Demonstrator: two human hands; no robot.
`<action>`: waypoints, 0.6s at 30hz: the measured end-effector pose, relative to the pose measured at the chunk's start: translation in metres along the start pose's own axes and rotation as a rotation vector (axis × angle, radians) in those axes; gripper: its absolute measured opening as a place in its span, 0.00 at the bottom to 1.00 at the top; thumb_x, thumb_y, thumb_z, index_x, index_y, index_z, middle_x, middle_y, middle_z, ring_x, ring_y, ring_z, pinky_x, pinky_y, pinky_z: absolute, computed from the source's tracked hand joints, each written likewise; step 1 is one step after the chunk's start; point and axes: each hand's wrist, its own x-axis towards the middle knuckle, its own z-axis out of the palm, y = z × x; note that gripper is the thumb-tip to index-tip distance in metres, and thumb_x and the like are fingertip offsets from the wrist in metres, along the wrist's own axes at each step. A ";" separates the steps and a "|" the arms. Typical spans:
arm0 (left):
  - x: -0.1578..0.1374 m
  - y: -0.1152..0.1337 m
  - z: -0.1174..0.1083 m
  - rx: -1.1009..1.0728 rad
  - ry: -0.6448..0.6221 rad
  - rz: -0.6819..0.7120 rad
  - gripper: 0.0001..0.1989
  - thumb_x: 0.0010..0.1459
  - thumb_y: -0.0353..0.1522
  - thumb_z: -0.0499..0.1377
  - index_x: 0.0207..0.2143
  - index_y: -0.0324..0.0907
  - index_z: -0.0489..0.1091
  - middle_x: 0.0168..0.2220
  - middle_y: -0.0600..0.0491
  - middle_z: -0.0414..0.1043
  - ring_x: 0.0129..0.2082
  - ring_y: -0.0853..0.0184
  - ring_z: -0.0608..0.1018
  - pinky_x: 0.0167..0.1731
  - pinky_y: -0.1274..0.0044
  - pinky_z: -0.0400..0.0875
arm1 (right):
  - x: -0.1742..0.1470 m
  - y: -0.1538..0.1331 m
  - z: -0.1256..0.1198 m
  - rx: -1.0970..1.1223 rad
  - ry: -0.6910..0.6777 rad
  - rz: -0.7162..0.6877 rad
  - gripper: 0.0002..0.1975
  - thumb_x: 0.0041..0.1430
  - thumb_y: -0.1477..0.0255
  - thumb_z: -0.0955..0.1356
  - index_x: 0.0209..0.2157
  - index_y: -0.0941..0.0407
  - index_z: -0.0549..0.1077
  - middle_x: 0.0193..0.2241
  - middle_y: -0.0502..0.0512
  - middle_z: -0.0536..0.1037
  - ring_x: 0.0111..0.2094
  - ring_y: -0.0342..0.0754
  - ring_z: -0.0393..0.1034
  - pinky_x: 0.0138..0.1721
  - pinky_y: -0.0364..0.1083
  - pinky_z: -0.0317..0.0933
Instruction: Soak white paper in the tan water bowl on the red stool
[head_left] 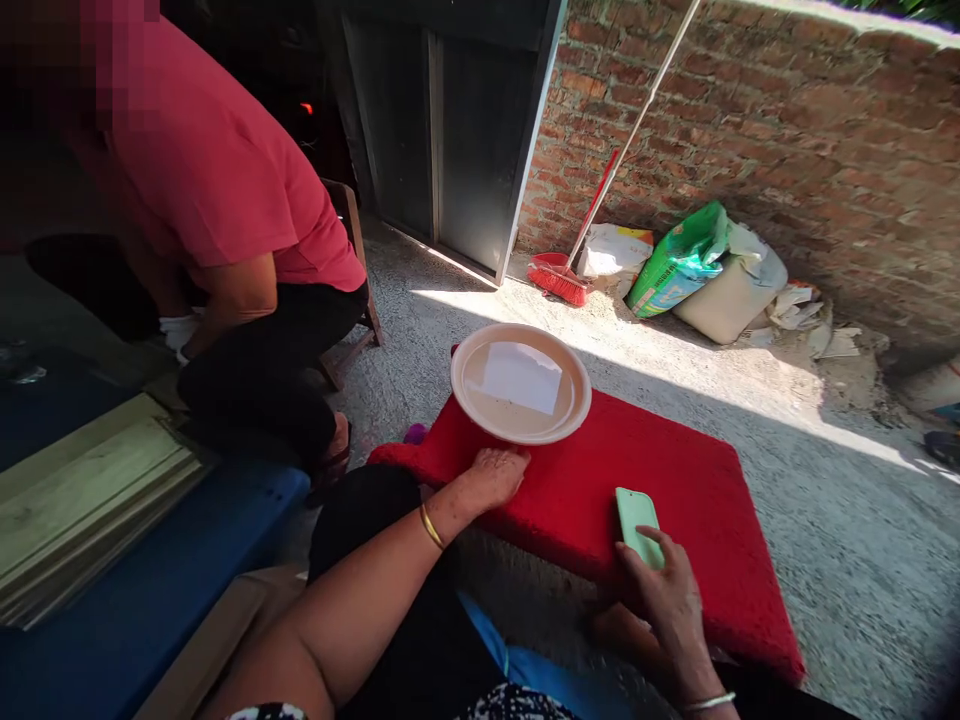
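Note:
A light green phone [634, 508] lies on the right part of a bench with a red fuzzy cover [694, 475]. My right hand [669, 580] grips its near end, thumb on one side and fingers on the other. Near the far left end of the bench stands a pale pink basin [583, 400] with clear water, reflecting a bright patch. My left hand [495, 478] rests closed on the red cover just below the basin's near rim. Its curled fingers hide whatever may be in them.
To the left, a person in a red shirt [240, 170] sits bent forward on a wooden chair [352, 220]. A blue table [247, 500] bears stacked boards [90, 500]. By the brick wall [825, 130] stand a red broom [559, 280] and a green sack [679, 260].

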 end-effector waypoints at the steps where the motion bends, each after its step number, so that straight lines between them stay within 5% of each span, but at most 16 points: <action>1: 0.001 -0.001 0.000 -0.001 0.000 0.000 0.15 0.68 0.31 0.49 0.52 0.42 0.70 0.51 0.41 0.75 0.50 0.54 0.79 0.48 0.65 0.73 | -0.016 -0.021 0.016 0.053 -0.102 -0.105 0.22 0.47 0.52 0.70 0.40 0.50 0.78 0.36 0.54 0.76 0.35 0.54 0.73 0.37 0.51 0.67; 4: 0.002 -0.002 0.000 0.002 -0.007 -0.004 0.15 0.68 0.31 0.48 0.50 0.43 0.72 0.50 0.42 0.76 0.49 0.55 0.80 0.47 0.65 0.74 | -0.049 -0.064 0.042 0.165 -0.417 -0.297 0.15 0.51 0.61 0.69 0.42 0.47 0.78 0.37 0.50 0.75 0.35 0.49 0.73 0.37 0.47 0.67; 6: 0.001 -0.002 -0.001 0.012 -0.004 -0.004 0.16 0.68 0.30 0.47 0.50 0.42 0.72 0.50 0.42 0.76 0.49 0.54 0.80 0.46 0.65 0.74 | -0.047 -0.066 0.038 0.191 -0.471 -0.295 0.15 0.51 0.60 0.69 0.41 0.48 0.79 0.37 0.51 0.75 0.36 0.49 0.73 0.37 0.47 0.66; 12: -0.002 -0.002 -0.007 0.017 0.012 -0.047 0.16 0.68 0.29 0.48 0.50 0.40 0.73 0.46 0.41 0.79 0.49 0.54 0.80 0.48 0.65 0.73 | 0.042 -0.008 -0.008 0.032 0.013 0.070 0.34 0.40 0.43 0.70 0.42 0.54 0.78 0.38 0.60 0.75 0.43 0.63 0.70 0.41 0.55 0.63; 15: -0.002 -0.005 -0.008 0.007 0.025 -0.077 0.16 0.68 0.28 0.48 0.51 0.39 0.73 0.45 0.39 0.79 0.49 0.53 0.80 0.48 0.64 0.72 | 0.064 -0.004 -0.004 -0.067 0.046 0.130 0.37 0.40 0.42 0.68 0.43 0.56 0.78 0.33 0.58 0.74 0.38 0.61 0.69 0.36 0.54 0.62; 18: -0.002 -0.011 -0.007 0.008 0.047 -0.107 0.17 0.68 0.28 0.48 0.52 0.38 0.72 0.46 0.37 0.78 0.49 0.52 0.80 0.48 0.64 0.71 | 0.041 -0.034 0.027 -0.052 -0.017 -0.005 0.33 0.43 0.44 0.68 0.42 0.54 0.78 0.32 0.55 0.72 0.33 0.55 0.68 0.33 0.52 0.62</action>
